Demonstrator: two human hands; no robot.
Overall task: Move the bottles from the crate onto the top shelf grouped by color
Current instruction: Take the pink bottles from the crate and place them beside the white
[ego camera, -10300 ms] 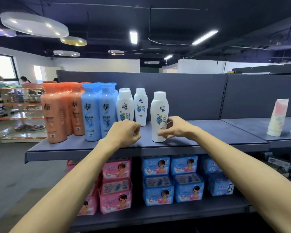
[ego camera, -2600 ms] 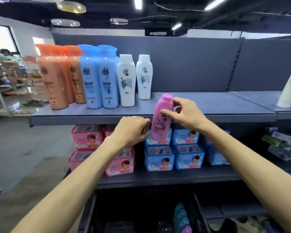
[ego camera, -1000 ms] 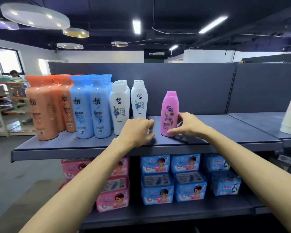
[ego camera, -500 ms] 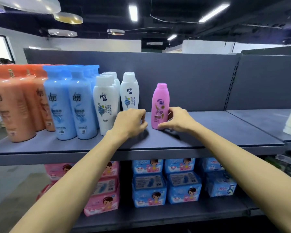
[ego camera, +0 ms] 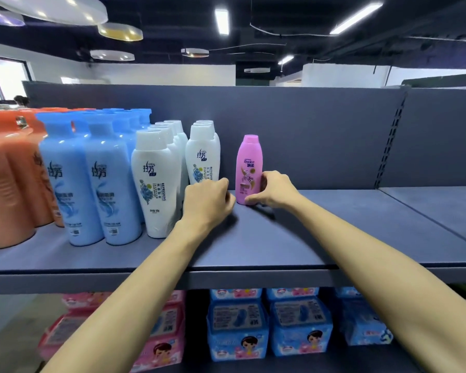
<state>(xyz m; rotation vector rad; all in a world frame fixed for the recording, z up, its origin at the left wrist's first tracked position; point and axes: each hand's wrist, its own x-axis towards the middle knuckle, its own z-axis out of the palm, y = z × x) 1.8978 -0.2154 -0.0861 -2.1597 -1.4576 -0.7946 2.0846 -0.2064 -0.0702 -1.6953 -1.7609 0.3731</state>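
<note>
A pink bottle stands upright on the grey top shelf, to the right of the white bottles. My right hand curls round its lower part, thumb at the base in front. My left hand rests on the shelf as a loose fist just left of the pink bottle, holding nothing. Further left stand rows of blue bottles and orange bottles. The crate is out of view.
The grey back panel rises behind the bottles. The shelf runs on to the right into a second section. Below, pink packs and blue packs fill the lower shelf.
The pink bottle came up from below onto the shelf and has been slid back towards the panel beside the white bottles. My view moved closer to the shelf.
</note>
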